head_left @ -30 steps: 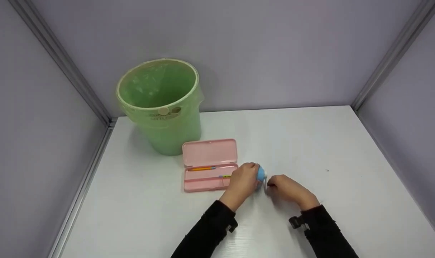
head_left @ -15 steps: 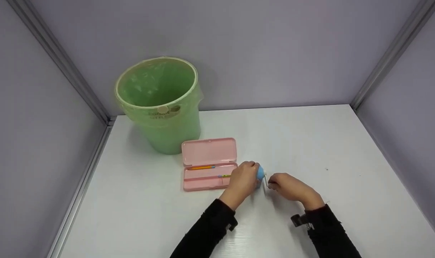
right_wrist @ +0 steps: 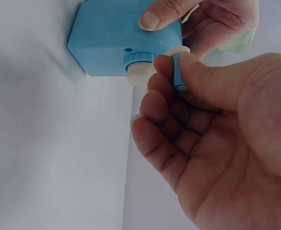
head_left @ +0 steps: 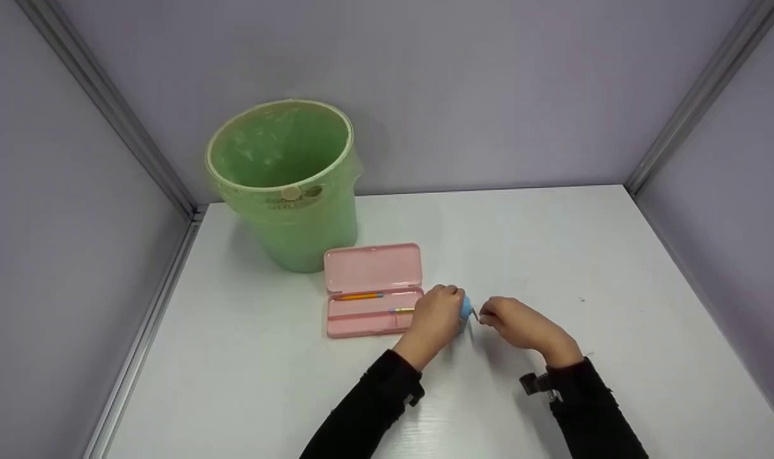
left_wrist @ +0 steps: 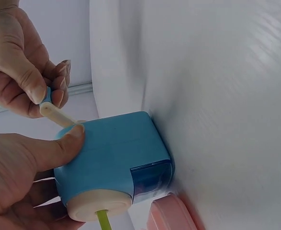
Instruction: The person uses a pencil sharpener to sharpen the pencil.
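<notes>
A blue hand-crank pencil sharpener stands on the white table, gripped around its body by my left hand. A green pencil sticks out of its cream front. My right hand pinches the small blue knob of the cream crank arm between thumb and forefinger; its other fingers are loosely curled. In the head view the left hand covers most of the sharpener.
An open pink pencil case lies left of the sharpener, an orange pencil inside. Behind it stands a green lined bin. Pale walls close off the table's back and sides.
My right hand has moved slightly up and turned the crank, whose arm now points at a different angle. The left hand and sharpener stay in place.
</notes>
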`<state>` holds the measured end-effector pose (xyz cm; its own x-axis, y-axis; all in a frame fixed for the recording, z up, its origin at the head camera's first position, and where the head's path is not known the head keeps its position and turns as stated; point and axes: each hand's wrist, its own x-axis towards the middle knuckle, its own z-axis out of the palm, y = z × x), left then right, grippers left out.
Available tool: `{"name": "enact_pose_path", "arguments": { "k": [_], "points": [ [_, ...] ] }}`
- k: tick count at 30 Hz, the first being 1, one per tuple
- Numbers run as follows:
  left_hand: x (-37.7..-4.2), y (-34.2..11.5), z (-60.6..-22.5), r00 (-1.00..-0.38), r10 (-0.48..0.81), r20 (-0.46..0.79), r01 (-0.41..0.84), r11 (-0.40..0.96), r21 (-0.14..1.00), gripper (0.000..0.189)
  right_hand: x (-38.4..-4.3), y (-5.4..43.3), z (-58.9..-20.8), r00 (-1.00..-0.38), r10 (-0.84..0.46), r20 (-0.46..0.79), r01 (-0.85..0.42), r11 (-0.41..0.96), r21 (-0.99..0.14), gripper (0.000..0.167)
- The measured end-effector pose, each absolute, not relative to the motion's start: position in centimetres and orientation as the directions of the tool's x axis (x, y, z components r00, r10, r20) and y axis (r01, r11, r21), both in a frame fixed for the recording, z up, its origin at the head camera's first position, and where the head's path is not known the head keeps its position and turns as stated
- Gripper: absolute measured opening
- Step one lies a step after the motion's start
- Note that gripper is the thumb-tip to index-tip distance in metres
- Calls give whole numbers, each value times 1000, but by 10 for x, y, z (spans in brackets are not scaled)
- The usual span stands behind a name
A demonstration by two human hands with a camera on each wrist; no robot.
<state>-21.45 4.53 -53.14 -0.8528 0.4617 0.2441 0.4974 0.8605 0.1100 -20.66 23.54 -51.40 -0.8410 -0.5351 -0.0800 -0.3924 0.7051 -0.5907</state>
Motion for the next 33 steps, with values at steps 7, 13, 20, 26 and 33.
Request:
{"name": "enact_pose_path", "arguments": {
  "k": [7, 13, 20, 26, 33],
  "points": [
    [-215, 46, -532, -842, 482, 241, 514, 853, 90, 21, -213, 238, -511, -852, -521, -40, -397, 696, -598, 14],
    [-214, 45, -534, -840, 476, 260, 516, 849, 112, 21, -218, 235, -509, -868, -496, 31, -435, 727, -531, 14],
    [-215, 46, -535, -842, 474, 256, 512, 852, 106, 27, -223, 233, -509, -865, -479, 152, -494, 752, -436, 14],
    [-214, 45, -534, -843, 481, 239, 520, 843, 137, 26, -228, 233, -511, -849, -440, 291, -528, 720, -450, 10],
    [-217, 44, -533, -848, 482, 219, 517, 843, 148, 32, -229, 233, -515, -825, -439, 357, -561, 716, -416, 8]
  ]
}}
